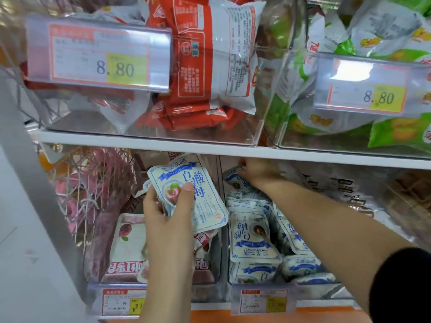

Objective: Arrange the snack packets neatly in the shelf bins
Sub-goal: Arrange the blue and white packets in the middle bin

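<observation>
Blurrily, right hand [257,172] reaches under shelf [326,157], grip unclear; left hand [163,217] pinches packet [203,206].

Person w/ 2 arms in view, both bare at the wrist. Left grip [168,206]: bare, thumbnail [187,187] trimmed short & rounded. Left forearm [168,264] bare right down to the bottom edge of the pic, so any sleeve on that side is out of view. Right grip [258,171]: bare too, motion-blurred, finger detail can't be told. Right forearm [326,217] bare up to a black sleeve [401,287] in the lower-right corner: plain dark fabric, its edge soft & rounded, rest cut off by the frame.
</observation>
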Available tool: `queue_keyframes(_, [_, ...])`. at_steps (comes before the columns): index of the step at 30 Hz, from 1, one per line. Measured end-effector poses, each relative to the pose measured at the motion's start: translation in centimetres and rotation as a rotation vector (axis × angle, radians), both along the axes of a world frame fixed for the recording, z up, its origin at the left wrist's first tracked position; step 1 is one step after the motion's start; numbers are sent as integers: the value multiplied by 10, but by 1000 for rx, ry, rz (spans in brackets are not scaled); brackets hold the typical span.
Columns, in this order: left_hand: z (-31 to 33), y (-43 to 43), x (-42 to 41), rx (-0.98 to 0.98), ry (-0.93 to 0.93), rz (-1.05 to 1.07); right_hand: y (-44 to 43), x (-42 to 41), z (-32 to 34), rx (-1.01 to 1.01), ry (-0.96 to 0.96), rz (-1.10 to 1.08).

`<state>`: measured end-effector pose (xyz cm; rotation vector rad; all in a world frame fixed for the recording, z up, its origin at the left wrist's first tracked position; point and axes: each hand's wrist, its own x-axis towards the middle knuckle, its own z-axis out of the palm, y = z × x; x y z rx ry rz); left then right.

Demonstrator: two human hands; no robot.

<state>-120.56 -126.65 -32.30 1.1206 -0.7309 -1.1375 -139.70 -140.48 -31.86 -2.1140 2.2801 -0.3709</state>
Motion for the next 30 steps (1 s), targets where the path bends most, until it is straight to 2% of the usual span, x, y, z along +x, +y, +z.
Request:
queue_keyframes(5, [3,-2,2,-8,18,-2,2,-4,-3,-70,-197,-115])
queue_keyframes(7, [4,-3,3,-10,29,-3,17,-8,5,-48,-420,-123])
queue_keyframes(10, [5,1,5,-10,8,-5,54,-12,24,-120,-875,-21])
queue_keyframes(11, [4,2,6,-10,5,-3,72,-15,31,-162,-895,16])
queue_keyframes(14, [6,7,6,-10,-7,-7,132,-30,44,-260,-601,79])
queue_keyframes(18, [9,15,5,-31,-6,16,198,-54,49,-348,-645,248])
queue_keyframes(23, [7,19,-1,-17,-43,2,230,-89,26,-216,-566,279])
queue_keyframes(27, [7,20,-8,-25,-36,-2,235,-102,15,-148,-261,286])
queue_keyframes(30, [6,18,-9,-22,-32,-1,238,-102,16,-121,-106,319])
